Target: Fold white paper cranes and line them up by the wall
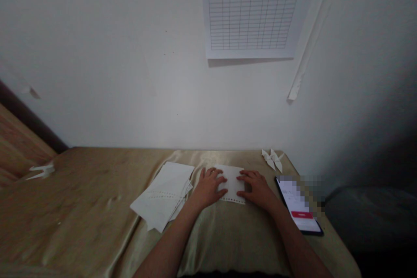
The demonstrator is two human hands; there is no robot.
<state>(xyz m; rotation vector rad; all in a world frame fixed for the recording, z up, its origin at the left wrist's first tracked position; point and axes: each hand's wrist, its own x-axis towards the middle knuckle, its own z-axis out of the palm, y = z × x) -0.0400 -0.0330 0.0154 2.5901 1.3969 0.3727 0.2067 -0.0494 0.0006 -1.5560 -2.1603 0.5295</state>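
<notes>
Head view, looking down over two bare forearms that rise from the bottom edge and angle inward toward the middle of a counter (pixel 65 208) draped in a gold satin cloth. The left hand (pixel 209 187) and right hand (pixel 256 189) lie palm down with the wrists low and the fingers spread and slightly curved, neither one visibly pinching. Their fingertips touch opposite side edges of a white paper sheet (pixel 232 183), which lies flat at the center of the cloth with a row of small holes along its near edge. The hands are narrowly apart, with the sheet showing between them.

Just left of the left hand sits a loose stack of papers (pixel 161 195), its corners fanned and some rows of holes showing. Just right of the right hand, a phone (pixel 298 206) lies near the counter's right edge, part of its lit screen pixelated. Two folded paper cranes (pixel 272 159) stand beyond the right hand, close to the wall (pixel 97 61). Wrinkled cloth stretches well to the left of the stack, where another folded paper piece (pixel 41 171) lies by the counter's left edge. A printed grid chart (pixel 252 13) hangs on the wall above.
</notes>
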